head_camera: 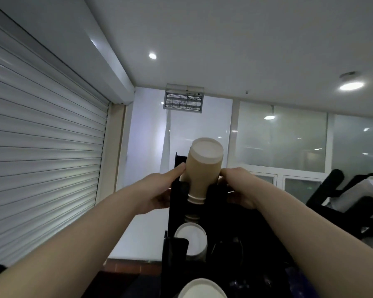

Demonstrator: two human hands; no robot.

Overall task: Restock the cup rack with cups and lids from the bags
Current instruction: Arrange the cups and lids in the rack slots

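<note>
I hold the cup stack (199, 168) upside down, left hand (157, 190) and right hand (239, 186) fingers clamped on its sides, to guide it into the cup rack (220, 222) top slot
</note>
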